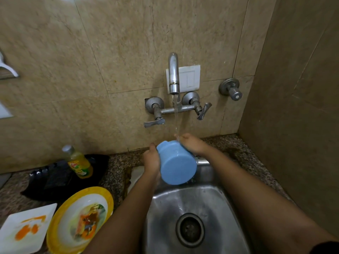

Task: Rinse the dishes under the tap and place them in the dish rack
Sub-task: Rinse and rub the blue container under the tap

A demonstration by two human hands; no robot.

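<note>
A light blue plastic mug [174, 162] is tilted over the steel sink [216, 204], its base turned toward me. My left hand [152, 160] grips its left side. My right hand [192, 143] rests on its upper right side near the rim, fingers under the water stream. The tap [173, 74] on the wall runs, and the water falls onto my right hand and the mug. A yellow-rimmed round plate [80, 220] and a white square plate [25, 230], both soiled with orange smears, lie on the counter to the left. No dish rack is in view.
A yellow dish-soap bottle [78, 162] stands on a black tray [55, 178] at the back left of the granite counter [244, 154]. Tap levers [154, 122] and a wall valve [232, 88] stick out above the sink. A tiled wall closes the right side.
</note>
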